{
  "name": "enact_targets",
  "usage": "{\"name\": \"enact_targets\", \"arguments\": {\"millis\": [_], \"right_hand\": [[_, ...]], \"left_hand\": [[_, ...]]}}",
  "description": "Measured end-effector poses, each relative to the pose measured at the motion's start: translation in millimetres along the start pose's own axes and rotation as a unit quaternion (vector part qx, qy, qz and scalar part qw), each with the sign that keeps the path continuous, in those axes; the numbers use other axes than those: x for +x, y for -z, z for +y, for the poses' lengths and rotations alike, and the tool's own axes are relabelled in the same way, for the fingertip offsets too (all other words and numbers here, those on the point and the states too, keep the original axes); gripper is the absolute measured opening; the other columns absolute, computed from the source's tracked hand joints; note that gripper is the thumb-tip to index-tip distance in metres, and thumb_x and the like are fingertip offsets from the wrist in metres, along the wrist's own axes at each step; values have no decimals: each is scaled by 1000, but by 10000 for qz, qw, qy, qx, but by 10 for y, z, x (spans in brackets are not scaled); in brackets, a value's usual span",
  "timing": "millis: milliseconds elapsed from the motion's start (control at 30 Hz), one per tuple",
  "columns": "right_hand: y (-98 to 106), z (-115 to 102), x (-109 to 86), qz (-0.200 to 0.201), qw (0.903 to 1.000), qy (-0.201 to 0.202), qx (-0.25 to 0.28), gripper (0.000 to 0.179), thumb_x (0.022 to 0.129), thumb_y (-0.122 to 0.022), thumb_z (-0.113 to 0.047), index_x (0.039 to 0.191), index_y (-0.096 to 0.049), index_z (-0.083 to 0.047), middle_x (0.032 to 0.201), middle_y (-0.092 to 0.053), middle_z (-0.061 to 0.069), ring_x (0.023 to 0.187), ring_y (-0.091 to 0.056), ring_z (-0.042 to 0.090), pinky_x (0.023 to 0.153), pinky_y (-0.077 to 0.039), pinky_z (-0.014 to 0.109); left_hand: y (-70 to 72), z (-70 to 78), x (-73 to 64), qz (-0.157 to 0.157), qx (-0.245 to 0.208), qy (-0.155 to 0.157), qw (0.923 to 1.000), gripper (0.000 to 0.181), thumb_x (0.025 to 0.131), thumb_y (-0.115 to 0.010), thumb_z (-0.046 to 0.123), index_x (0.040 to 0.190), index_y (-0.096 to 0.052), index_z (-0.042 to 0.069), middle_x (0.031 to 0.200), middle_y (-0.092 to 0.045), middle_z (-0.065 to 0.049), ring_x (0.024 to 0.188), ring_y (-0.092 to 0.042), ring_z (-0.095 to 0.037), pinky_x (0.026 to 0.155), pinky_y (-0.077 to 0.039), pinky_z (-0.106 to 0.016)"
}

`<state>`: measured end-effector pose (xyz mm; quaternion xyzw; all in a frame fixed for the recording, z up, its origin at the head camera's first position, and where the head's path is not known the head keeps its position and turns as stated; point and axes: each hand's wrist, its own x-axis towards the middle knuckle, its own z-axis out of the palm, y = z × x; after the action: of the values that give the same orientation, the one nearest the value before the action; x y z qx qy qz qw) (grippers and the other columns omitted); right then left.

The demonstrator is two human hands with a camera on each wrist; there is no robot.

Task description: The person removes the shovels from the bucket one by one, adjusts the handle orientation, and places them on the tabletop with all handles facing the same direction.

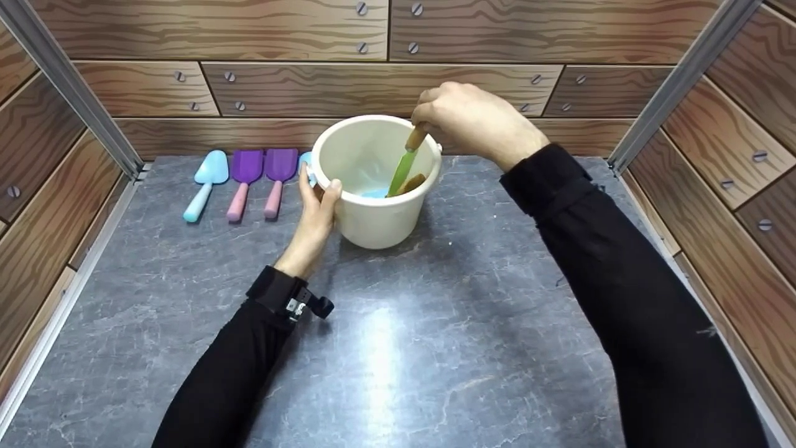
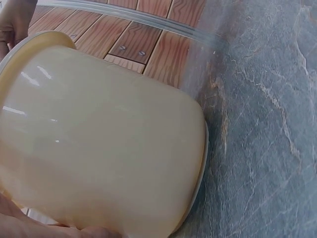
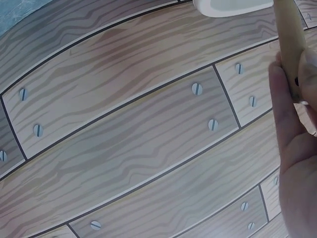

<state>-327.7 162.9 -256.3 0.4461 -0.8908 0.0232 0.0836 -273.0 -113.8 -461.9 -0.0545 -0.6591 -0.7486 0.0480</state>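
One green tool (image 1: pixel 406 162), handle (image 1: pixel 415 138) pinched in right grip (image 1: pixel 476 119), blade (image 1: pixel 401 175) below in bucket (image 1: pixel 379 221) clasped by left grip (image 1: pixel 315 216)

Cream on bucket (image 1: pixel 379 221), green-tan on tool (image 1: pixel 403 172), purple-pink on shovels (image 1: pixel 247 165), blue on trowel (image 1: pixel 212 168), veined grey on table (image 1: pixel 174 311), brown woodgrain on walls (image 1: pixel 311 90).

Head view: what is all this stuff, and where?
Bucket: one, cream, table's back
Tool: one, green, wooden handle, inside bucket
Unclear pieces: two, brown and blue, inside bucket
Trowel: one, light blue, leftmost
Shovels: two, purple, pink handles, beside trowel
Hidden item: one, blue, bucket's left, mostly covered
Table: one, grey, beneath
Wall panels: many, brown, around
Metal posts: two, grey, corners
Wrist device: one, black, left wrist
Sleeves: two, black, arms
Left grip: one, bare hand, bucket's side
Right grip: one, bare hand, tool's handle
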Motion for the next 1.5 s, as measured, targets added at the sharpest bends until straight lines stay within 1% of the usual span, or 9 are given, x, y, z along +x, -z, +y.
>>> {"name": "enact_targets", "arguments": {"millis": [167, 333, 433, 633, 867, 1033, 1133, 1300, 1500], "right_hand": [[58, -2, -37, 303, 9994, -158, -28, 25, 105, -73, -12, 124, -90, -11, 130, -84, 14, 129, -74, 38, 119, -61, 54], [65, 4, -74, 468, 9984, -315, -27, 28, 106, -70, -9, 127, -88, -12, 137, -82, 14, 137, -70, 39, 125, -57, 55], [52, 20, -91, 618, 9975, -342, -67, 27, 107, -70, -9, 127, -87, -11, 137, -82, 14, 135, -70, 39, 123, -58, 55], [65, 55, -130, 970, 9944, -382, -172, 26, 106, -73, 2, 126, -87, -8, 136, -82, 17, 127, -72, 41, 115, -62, 55], [126, 98, -177, 1187, 9907, -644, -163, 26, 109, -68, -5, 128, -86, -8, 138, -81, 16, 134, -71, 40, 123, -60, 55], [165, 133, -212, 1514, 9861, -644, -244, 27, 110, -67, -6, 129, -86, -7, 139, -82, 17, 136, -72, 41, 123, -61, 56], [185, 165, -236, 1701, 9826, -694, -290, 27, 110, -67, -6, 129, -86, -6, 138, -82, 17, 135, -72, 42, 123, -61, 55], [209, 214, -276, 1971, 9766, -772, -382, 27, 110, -67, -2, 130, -84, 0, 134, -83, 19, 130, -73, 44, 118, -62, 55], [212, 259, -308, 2050, 9731, -906, -527, 27, 109, -67, -2, 131, -82, 2, 133, -82, 19, 128, -72, 45, 118, -62, 55]], "left_hand": [[0, -2, 13, 38, 51, -67, 10000, 122, 106, -62, 55, 186, 21, 17, 198, 4, -25, 187, -11, -39, 155, -13, -52], [-5, 1, 17, 38, 50, -66, 10000, 116, 109, -60, 49, 186, 21, 17, 198, 2, -27, 187, -11, -39, 155, -14, -52], [-9, 3, 20, 40, 40, -69, 10000, 115, 109, -59, 46, 186, 22, 16, 198, 3, -26, 187, -10, -39, 155, -13, -51], [-8, -5, 23, 37, 40, -34, 10000, 115, 109, -59, 45, 186, 22, 17, 198, 7, -25, 187, -8, -39, 155, -11, -51], [-9, 6, 7, -19, -127, 24, 9999, 107, 116, -56, 39, 186, 23, 20, 198, 2, -25, 187, -11, -36, 155, -14, -52], [-19, 16, 2, -10, -233, 31, 9997, 106, 117, -55, 35, 186, 23, 20, 198, 3, -25, 187, -10, -36, 155, -13, -51], [-19, 11, 2, 17, -193, 26, 9998, 108, 115, -56, 37, 186, 22, 19, 198, 2, -26, 187, -10, -37, 155, -13, -51], [-13, -4, 10, 17, -140, -64, 9999, 112, 112, -59, 43, 186, 21, 18, 198, 2, -26, 187, -9, -38, 155, -12, -51], [-1, -8, 3, 4, -100, -82, 9999, 121, 109, -64, 53, 186, 22, 18, 198, 2, -26, 187, -9, -39, 155, -12, -52]]}}
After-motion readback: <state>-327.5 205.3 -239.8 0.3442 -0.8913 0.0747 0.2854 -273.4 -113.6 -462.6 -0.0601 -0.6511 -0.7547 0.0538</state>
